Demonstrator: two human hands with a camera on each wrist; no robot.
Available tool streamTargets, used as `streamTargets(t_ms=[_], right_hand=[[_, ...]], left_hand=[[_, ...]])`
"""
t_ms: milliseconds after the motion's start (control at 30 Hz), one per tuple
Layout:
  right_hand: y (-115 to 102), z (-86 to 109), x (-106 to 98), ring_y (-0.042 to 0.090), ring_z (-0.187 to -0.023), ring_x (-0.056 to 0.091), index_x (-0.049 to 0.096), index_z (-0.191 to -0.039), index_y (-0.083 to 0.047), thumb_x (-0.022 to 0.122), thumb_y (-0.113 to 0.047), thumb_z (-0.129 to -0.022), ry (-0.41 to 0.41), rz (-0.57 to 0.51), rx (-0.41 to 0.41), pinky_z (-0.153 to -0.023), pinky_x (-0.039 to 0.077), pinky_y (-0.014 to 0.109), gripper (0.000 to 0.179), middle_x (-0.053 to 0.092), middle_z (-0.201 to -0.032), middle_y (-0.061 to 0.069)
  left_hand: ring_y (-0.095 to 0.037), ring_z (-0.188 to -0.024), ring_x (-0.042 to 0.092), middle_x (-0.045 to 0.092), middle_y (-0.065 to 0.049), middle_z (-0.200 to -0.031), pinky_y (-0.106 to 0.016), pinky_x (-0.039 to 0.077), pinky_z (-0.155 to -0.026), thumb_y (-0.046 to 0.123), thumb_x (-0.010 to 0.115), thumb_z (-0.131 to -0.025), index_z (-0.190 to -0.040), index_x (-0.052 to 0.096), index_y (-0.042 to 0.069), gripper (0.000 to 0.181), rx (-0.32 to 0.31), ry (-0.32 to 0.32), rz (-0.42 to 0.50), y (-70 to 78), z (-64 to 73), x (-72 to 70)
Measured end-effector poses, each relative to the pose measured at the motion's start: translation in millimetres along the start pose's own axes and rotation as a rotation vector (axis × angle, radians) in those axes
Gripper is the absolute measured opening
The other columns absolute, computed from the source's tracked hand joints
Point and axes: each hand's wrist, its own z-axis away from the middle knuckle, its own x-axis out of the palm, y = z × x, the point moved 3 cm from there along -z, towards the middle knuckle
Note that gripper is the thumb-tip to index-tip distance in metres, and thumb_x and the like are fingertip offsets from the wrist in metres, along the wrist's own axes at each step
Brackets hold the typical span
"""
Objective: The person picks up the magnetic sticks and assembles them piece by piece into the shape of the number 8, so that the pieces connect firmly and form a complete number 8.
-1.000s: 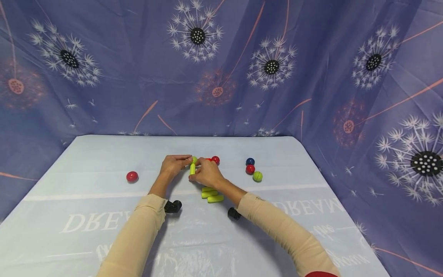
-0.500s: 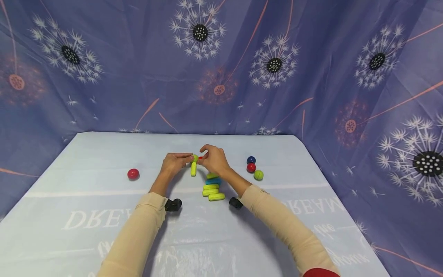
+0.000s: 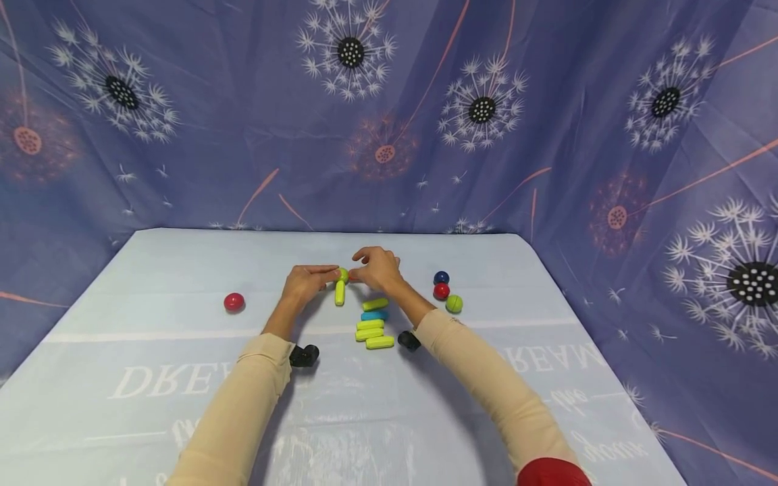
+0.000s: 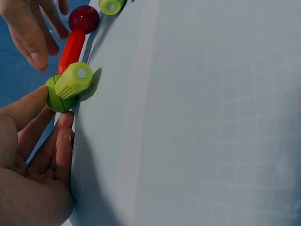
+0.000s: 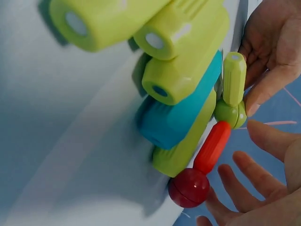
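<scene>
My left hand (image 3: 302, 283) pinches a lime-green ball (image 4: 57, 101) between thumb and fingers. A lime-green ridged rod (image 5: 233, 80) sticks out from that ball towards me. Joined to the ball's other side is a red rod (image 5: 211, 148), with a dark red ball (image 5: 189, 187) at its far end. My right hand (image 3: 379, 270) hovers beside the red rod, fingers spread and relaxed. In the left wrist view its fingertips look apart from the rod. The head view mostly hides the red rod and its ball behind the right hand.
Several loose lime rods (image 3: 379, 343) and a blue rod (image 3: 373, 315) lie in a row before my right hand. A blue ball (image 3: 441, 277), a red ball (image 3: 441, 291) and a lime ball (image 3: 454, 304) sit right; another red ball (image 3: 234, 302) sits left.
My right hand has left the lime rod, shifted right and back past the red rod, and loosened its fingers. The loose rods now show fully. My left hand stays on the ball.
</scene>
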Motion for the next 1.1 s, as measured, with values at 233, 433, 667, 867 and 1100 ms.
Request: streamTargets(t_ms=[233,433,667,867,1100], right_hand=[[2,-1.8,8,0.035,-0.118,0.056,0.075,-0.119,-0.014,0.075,-0.030,-0.090,-0.030,-0.016,0.046,-0.110,0.027,0.060,0.033,0.072,-0.118,0.010],[6,-3.1,14,0.034,-0.119,0.055,0.076,-0.118,-0.018,0.075,-0.033,-0.090,-0.062,-0.023,0.059,-0.112,0.025,0.060,0.032,0.075,-0.113,0.005],[7,-4.8,18,0.033,-0.120,0.056,0.078,-0.115,-0.020,0.076,-0.037,-0.090,-0.067,-0.037,0.052,-0.115,0.025,0.060,0.030,0.076,-0.110,0.002],[8,-4.7,19,0.028,-0.113,0.059,0.078,-0.114,-0.022,0.076,-0.038,-0.090,-0.072,-0.047,0.064,-0.109,0.035,0.055,0.029,0.076,-0.108,0.000],[6,-5.3,18,0.024,-0.105,0.062,0.078,-0.114,-0.023,0.077,-0.038,-0.089,-0.080,-0.060,0.081,-0.091,0.047,0.043,0.029,0.076,-0.108,-0.001]], left_hand=[[-0.029,-0.118,0.061,0.063,-0.009,-0.140,-0.043,0.044,-0.099,0.045,0.073,-0.092,-0.128,0.073,0.023,0.042,-0.018,-0.011,-0.018,-0.4,-0.5,1.2],[-0.028,-0.115,0.061,0.065,-0.010,-0.136,-0.041,0.045,-0.097,0.043,0.072,-0.093,-0.128,0.072,0.022,0.041,-0.007,-0.021,-0.007,0.2,-1.0,2.1],[-0.027,-0.114,0.062,0.067,-0.010,-0.134,-0.042,0.045,-0.096,0.043,0.071,-0.094,-0.128,0.073,0.021,0.040,-0.008,-0.014,-0.027,0.7,-1.0,1.7],[-0.024,-0.108,0.061,0.068,-0.010,-0.131,-0.035,0.044,-0.087,0.042,0.070,-0.095,-0.127,0.073,0.021,0.039,-0.001,-0.011,-0.037,0.3,-1.8,0.9],[-0.019,-0.095,0.061,0.072,-0.010,-0.124,-0.028,0.042,-0.075,0.034,0.068,-0.098,-0.124,0.075,0.017,0.032,0.008,0.007,-0.020,2.0,-2.4,-0.6]])
